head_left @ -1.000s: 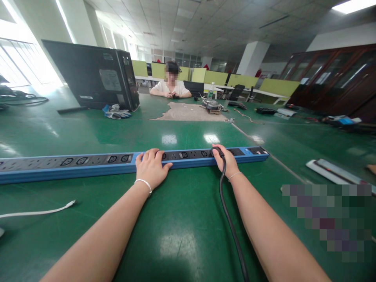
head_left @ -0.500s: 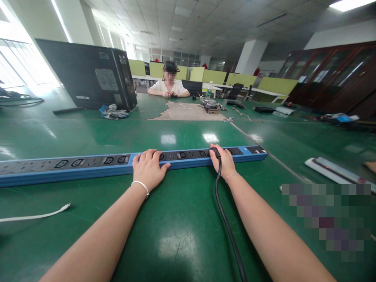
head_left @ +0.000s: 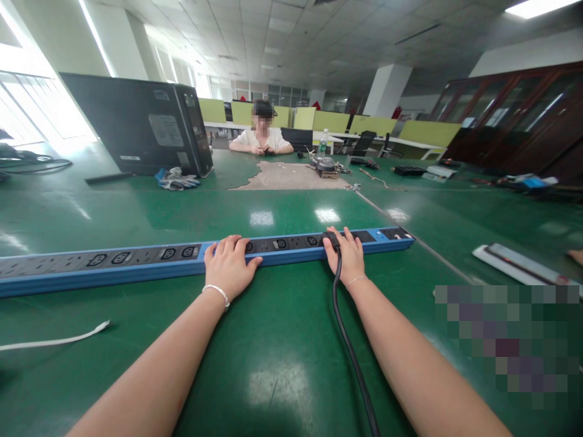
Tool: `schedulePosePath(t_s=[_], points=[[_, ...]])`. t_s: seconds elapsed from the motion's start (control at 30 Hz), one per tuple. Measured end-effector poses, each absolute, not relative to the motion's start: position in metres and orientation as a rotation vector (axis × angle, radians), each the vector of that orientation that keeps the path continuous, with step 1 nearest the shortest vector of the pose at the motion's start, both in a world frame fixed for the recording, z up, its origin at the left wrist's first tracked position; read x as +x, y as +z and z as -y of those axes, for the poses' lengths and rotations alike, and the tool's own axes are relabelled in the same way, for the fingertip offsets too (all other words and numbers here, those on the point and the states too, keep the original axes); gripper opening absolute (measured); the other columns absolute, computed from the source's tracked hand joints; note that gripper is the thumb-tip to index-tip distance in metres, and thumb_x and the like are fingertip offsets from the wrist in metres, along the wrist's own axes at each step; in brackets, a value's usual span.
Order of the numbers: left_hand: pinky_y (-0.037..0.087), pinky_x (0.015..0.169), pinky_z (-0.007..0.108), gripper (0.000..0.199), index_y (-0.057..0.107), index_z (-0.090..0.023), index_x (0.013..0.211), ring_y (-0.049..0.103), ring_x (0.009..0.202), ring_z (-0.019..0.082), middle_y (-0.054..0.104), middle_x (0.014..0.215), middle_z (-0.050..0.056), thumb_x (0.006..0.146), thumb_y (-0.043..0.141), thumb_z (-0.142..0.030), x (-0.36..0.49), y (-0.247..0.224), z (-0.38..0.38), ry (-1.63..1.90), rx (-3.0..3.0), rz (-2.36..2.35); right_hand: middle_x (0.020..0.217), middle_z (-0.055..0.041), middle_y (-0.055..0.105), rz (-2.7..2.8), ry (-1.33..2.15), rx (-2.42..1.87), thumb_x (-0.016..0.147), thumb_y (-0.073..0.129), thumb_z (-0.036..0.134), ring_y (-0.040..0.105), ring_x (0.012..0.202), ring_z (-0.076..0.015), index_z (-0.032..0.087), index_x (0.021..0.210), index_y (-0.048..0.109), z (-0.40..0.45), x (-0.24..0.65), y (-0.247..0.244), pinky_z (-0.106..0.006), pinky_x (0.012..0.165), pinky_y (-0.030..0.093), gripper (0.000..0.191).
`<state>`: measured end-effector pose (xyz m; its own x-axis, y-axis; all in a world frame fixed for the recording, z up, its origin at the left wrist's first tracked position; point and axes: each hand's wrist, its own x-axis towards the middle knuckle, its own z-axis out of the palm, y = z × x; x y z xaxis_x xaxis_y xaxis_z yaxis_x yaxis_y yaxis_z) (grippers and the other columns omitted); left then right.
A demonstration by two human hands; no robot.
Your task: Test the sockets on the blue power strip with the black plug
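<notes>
A long blue power strip [head_left: 150, 273] with black sockets lies across the green table. My left hand [head_left: 230, 264] rests over its middle part, fingers on the far side and thumb along the near edge, wrapped round the strip. Further right, my right hand [head_left: 348, 255] is at the strip with a black plug [head_left: 331, 240] between thumb and fingers. The plug sits at a socket; how deep it is cannot be seen. Its black cable [head_left: 348, 340] runs down toward me between my forearms.
A black computer case [head_left: 150, 124] and gloves [head_left: 177, 179] stand at the back left. A person [head_left: 262, 133] sits across the table. A bottle [head_left: 323, 143] and metal parts [head_left: 325, 164] are behind. A white cable [head_left: 68, 341] lies left, a white bar [head_left: 505, 264] right.
The fingers of my right hand have spread a little and lifted slightly around the plug. My left hand stays on the strip. The view has shifted slightly.
</notes>
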<state>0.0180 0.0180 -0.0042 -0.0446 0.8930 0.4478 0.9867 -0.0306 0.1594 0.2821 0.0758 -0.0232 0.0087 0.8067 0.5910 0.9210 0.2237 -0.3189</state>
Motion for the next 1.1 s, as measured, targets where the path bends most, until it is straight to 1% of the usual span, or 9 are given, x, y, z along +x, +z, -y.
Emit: schedulePosePath(t_s=[0.27,0.4,0.63,0.87,1.1], points=[[0.025,0.1,0.047,0.047,0.051,-0.022,0.118,0.045,0.117,0.028,0.053,0.127,0.009,0.081,0.042,-0.05,0.0179,-0.0046,-0.0183,-0.621,-1.999,2.019,0.123,-0.0045,0.058,1.752,-0.112,-1.687,0.085,0.042,0.04,0.043,0.122,-0.0282,0.028,0.117,0.058,-0.075,0.2769,-0.0163,-0.056,0.103,0.024,0.037],[0.026,0.1,0.046,0.048,0.051,-0.021,0.118,0.045,0.117,0.028,0.053,0.127,0.009,0.081,0.043,-0.05,0.0181,-0.0038,-0.0177,-0.61,-2.004,2.025,0.122,-0.0046,0.059,1.694,-0.133,-1.664,0.085,0.043,0.041,0.044,0.12,-0.028,0.029,0.116,0.058,-0.0745,0.2739,-0.0183,-0.058,0.103,0.023,0.037],[0.026,0.099,0.046,0.048,0.052,-0.022,0.118,0.046,0.116,0.028,0.053,0.127,0.01,0.081,0.042,-0.05,0.0188,-0.0041,-0.0175,-0.605,-2.0,2.016,0.121,-0.0055,0.06,1.728,-0.165,-1.638,0.086,0.043,0.04,0.045,0.119,-0.0273,0.027,0.118,0.057,-0.073,0.2763,-0.021,-0.055,0.102,0.025,0.038],[0.026,0.099,0.046,0.047,0.051,-0.023,0.118,0.046,0.116,0.028,0.053,0.127,0.01,0.08,0.042,-0.05,0.0193,-0.0047,-0.0185,-0.604,-1.988,2.018,0.115,-0.0046,0.064,1.728,-0.199,-1.623,0.085,0.045,0.04,0.049,0.115,-0.0262,0.028,0.115,0.059,-0.0753,0.2766,-0.0182,-0.052,0.101,0.026,0.036],[0.026,0.099,0.045,0.048,0.051,-0.022,0.118,0.046,0.116,0.028,0.053,0.127,0.01,0.081,0.042,-0.05,0.0188,-0.005,-0.0185,-0.602,-1.986,2.003,0.112,-0.0073,0.065,1.774,-0.178,-1.612,0.086,0.043,0.039,0.051,0.113,-0.0256,0.023,0.114,0.06,-0.0768,0.278,-0.0151,-0.049,0.1,0.028,0.036]])
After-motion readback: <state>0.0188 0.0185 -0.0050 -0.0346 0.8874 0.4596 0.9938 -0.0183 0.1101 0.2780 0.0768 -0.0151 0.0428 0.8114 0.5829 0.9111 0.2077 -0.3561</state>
